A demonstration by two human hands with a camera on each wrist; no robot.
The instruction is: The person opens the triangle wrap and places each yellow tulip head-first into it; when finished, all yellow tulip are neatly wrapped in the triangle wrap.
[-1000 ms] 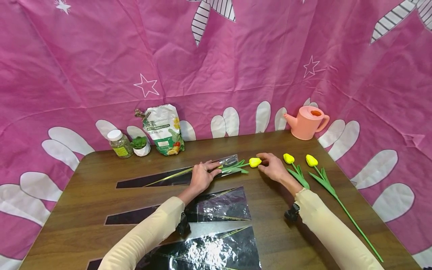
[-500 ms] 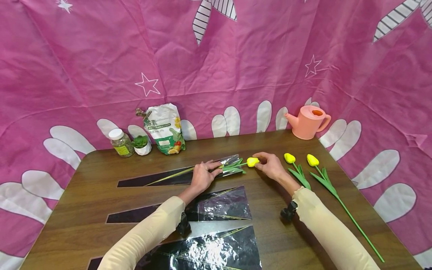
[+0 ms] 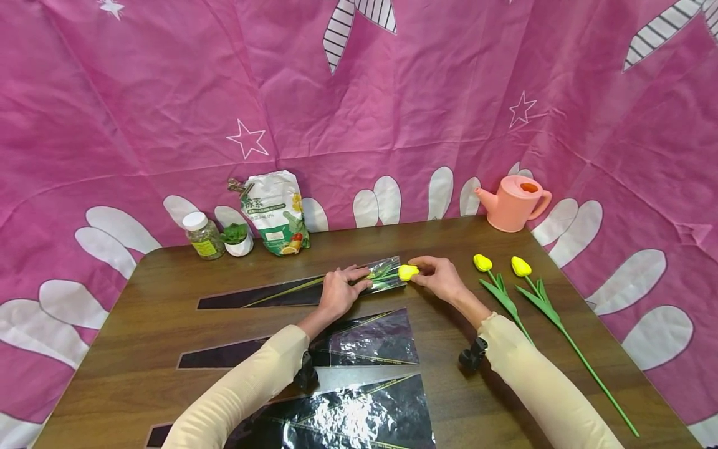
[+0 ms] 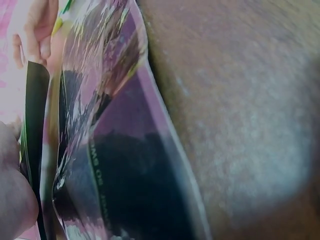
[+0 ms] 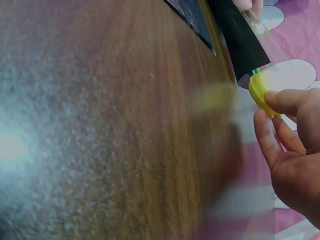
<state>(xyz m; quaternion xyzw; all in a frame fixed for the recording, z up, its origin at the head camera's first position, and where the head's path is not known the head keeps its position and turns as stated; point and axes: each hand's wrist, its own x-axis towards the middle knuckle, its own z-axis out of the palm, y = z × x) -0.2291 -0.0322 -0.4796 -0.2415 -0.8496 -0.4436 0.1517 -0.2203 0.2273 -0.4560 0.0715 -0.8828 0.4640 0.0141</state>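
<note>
A yellow tulip (image 3: 407, 272) lies with its stem and green leaves inside a narrow black-and-clear flower sleeve (image 3: 280, 294); its bloom sits at the sleeve's right mouth. My left hand (image 3: 338, 293) holds the sleeve near that mouth, thumb on the near side and fingers along the far side. My right hand (image 3: 440, 277) pinches the bloom from the right. Seen from the right wrist, thumb and fingertips meet on the yellow bloom (image 5: 258, 92), just outside the sleeve's end (image 5: 242, 45). Much of the stem is hidden by the sleeve and my left hand.
Two loose yellow tulips (image 3: 521, 267) lie at the right. More flat black sleeves (image 3: 370, 343) are spread in front. Along the back stand a lidded jar (image 3: 203, 237), a small potted plant (image 3: 238, 240), a white-green bag (image 3: 277, 215) and a pink watering can (image 3: 512, 204).
My right hand has reached the bloom, pinched it and pushed it left, so the leaves have slid into the sleeve. My left hand has stayed on the sleeve.
</note>
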